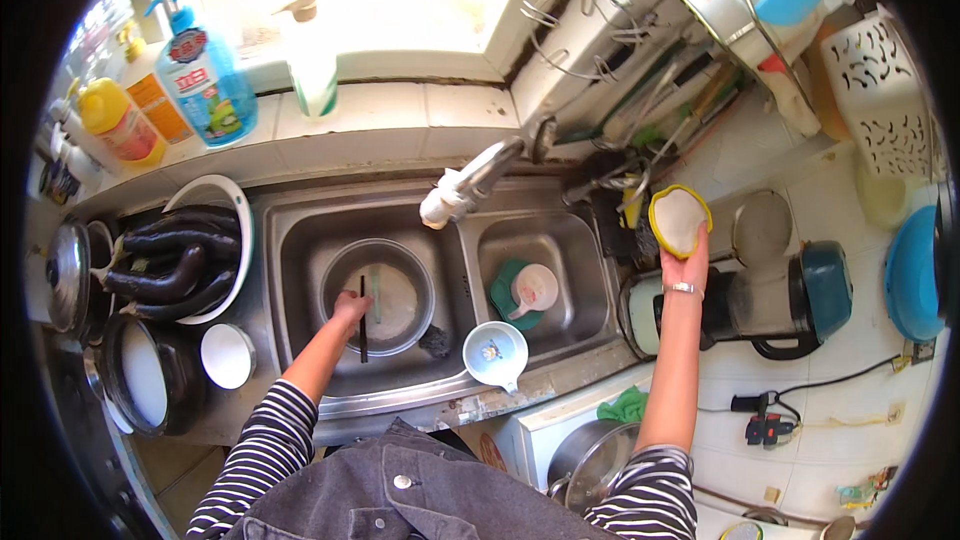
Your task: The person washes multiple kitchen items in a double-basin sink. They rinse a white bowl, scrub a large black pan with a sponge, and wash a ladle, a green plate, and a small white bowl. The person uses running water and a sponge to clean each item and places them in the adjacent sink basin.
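Observation:
My left hand (352, 310) is over the near left rim of a round metal basin (429, 307) in the left sink bowl. Its fingers are closed on dark chopsticks (364, 345) that lie across the basin. Inside the basin, a pale green stick (376, 292) shows against whitish contents (399, 296). My right hand (686, 262) is raised beyond the right sink bowl, holding a round yellow-rimmed object (679, 219) with a whitish face. I cannot tell whether that face is a pad or a filling. Dark scouring wool (435, 342) rests beside the basin.
The faucet (480, 176) reaches over the sink divider. A light blue ladle-like cup (495, 352) sits on the front rim. A white cup (535, 286) is in the right bowl. Eggplants (172, 262) fill a white basin on the left. A blender-like appliance (765, 300) is at right.

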Motion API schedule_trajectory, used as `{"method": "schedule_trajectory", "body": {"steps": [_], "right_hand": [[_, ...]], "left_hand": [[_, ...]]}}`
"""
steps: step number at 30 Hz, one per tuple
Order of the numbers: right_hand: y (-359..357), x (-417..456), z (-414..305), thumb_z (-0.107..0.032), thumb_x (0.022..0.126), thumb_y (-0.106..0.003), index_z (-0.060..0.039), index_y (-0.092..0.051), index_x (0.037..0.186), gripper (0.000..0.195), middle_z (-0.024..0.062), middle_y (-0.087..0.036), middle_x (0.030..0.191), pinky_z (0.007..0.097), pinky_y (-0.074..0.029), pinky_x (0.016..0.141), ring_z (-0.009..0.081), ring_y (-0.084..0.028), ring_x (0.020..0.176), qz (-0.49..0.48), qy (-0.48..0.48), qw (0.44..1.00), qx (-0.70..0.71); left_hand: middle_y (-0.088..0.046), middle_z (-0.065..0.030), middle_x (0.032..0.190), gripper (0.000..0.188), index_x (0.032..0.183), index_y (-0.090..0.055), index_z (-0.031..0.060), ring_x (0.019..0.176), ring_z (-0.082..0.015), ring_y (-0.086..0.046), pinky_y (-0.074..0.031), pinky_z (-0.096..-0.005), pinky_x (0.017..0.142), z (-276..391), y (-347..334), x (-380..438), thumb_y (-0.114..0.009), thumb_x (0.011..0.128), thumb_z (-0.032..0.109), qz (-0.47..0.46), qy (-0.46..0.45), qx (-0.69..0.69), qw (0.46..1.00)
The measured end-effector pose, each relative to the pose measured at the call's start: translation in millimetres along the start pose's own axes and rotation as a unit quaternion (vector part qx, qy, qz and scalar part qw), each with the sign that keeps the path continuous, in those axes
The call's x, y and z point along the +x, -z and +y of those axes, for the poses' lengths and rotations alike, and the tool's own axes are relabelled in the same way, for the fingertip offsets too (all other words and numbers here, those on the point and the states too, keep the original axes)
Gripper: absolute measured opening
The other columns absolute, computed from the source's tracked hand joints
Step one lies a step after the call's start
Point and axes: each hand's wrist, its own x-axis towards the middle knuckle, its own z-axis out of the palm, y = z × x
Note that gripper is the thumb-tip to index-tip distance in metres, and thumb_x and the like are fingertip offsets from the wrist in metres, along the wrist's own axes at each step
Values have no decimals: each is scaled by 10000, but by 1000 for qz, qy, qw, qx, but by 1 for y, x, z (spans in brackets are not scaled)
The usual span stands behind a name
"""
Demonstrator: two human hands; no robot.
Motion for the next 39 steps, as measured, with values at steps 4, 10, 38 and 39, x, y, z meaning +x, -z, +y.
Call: {"method": "schedule_trajectory", "body": {"steps": [4,10,38,39], "right_hand": [[-63,-112,15,-212,891,-639,-1,-553,1219,399,98,-609,1174,391,-486,898,263,-600,1029,-151,93,973,-146],[-145,-270,87,-287,827,-679,-20,-602,1183,452,145,-618,1104,467,-389,992,334,-546,1076,-518,429,579,-461],[-622,-310,203,-307,726,-616,-69,-712,782,263,186,-683,836,421,-521,772,348,-660,840,-467,378,650,-465],[-622,-312,205,-307,725,-611,-66,-711,785,269,192,-681,838,423,-521,773,354,-658,840,-468,385,649,-460]], "left_hand": [[-621,-120,1056,452,1185,-554,-12,930,-189,-589,-480,-326,800,110,31,-126,-637,858,288,-168,-120,-203,957],[-585,-123,1208,565,1298,-471,45,1130,-229,-553,-448,-405,964,220,67,-249,-477,949,490,-445,-139,-603,648],[-455,-169,1326,453,1265,-424,31,1223,-356,-447,-315,-579,1049,362,382,-177,-302,1016,389,-103,-340,-724,591],[-467,-168,1315,451,1255,-431,31,1214,-354,-456,-321,-576,1046,363,382,-179,-301,1016,391,-104,-340,-721,595]]}}
